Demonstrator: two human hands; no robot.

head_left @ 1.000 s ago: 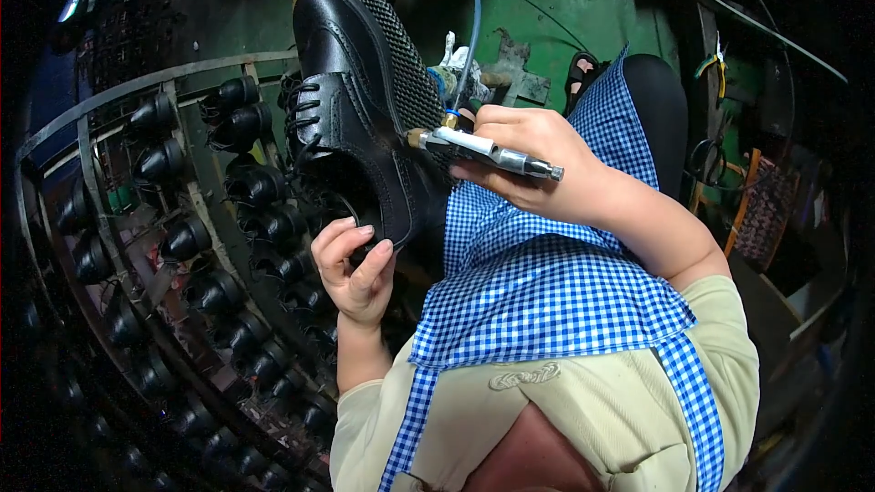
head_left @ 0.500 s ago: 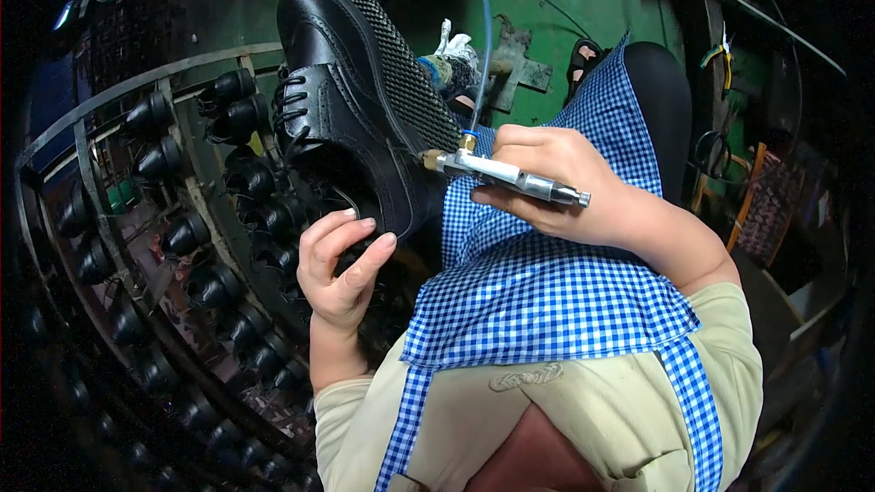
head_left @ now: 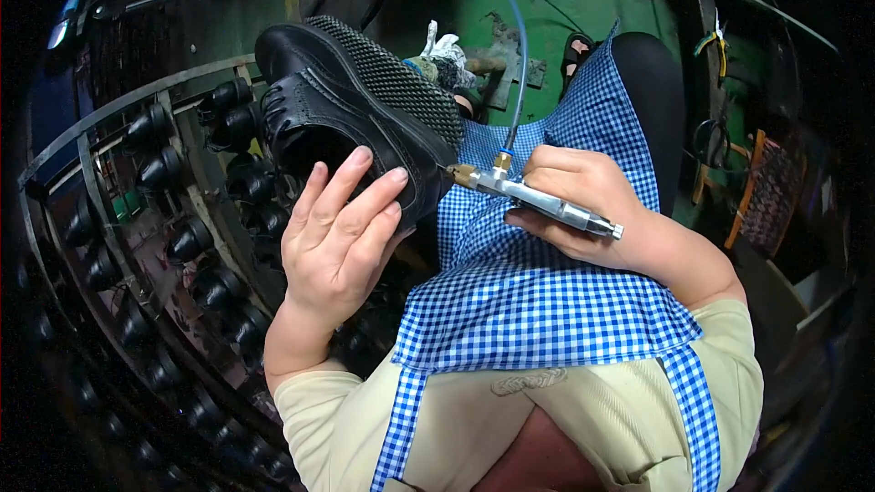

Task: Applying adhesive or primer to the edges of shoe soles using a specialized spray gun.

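L hand (head_left: 337, 241): spread at heel end of blk shoe (head_left: 351, 118); grip, I can't tell. R hand (head_left: 592, 187): closed rnd silver nozzle tool (head_left: 547, 204).

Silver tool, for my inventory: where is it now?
Head view, right of centre: the silver tool is in the right hand, tip beside the black shoe.

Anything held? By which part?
Right hand: metal tool, held around its body. Left hand: fingers over the heel end of the black shoe; whether they grip it can't be told.
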